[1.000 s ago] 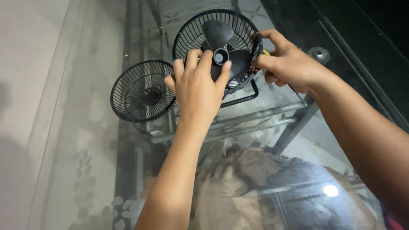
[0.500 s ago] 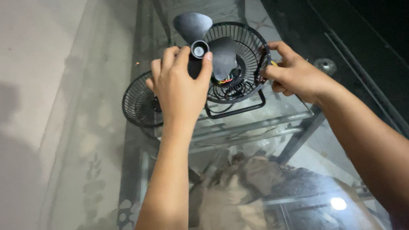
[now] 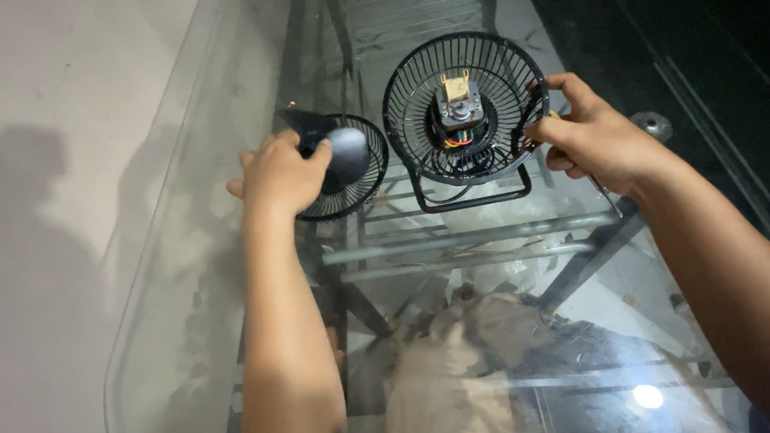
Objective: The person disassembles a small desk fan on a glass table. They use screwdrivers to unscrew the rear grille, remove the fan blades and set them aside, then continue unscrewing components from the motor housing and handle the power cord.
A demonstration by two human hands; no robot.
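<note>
A small black desk fan [image 3: 466, 110] stands on a glass table [image 3: 173, 265], its front open so the motor and coloured wires show. My right hand [image 3: 584, 136] grips the right rim of its rear wire cage. My left hand [image 3: 282, 172] holds the black fan blade [image 3: 336, 150], lifted off the motor, over the loose front grille [image 3: 352, 168] that lies flat on the glass to the fan's left.
The fan's black wire stand [image 3: 473, 200] rests on the glass. Under the table top show the metal frame [image 3: 463, 242] and bundled cloth or bags [image 3: 475, 368]. The table's curved edge runs at left beside a pale floor. Dark area at far right.
My left hand pulled the blade off the fan's motor shaft and carried it left and down over the loose grille. The motor is now exposed. My right hand kept hold of the cage.
</note>
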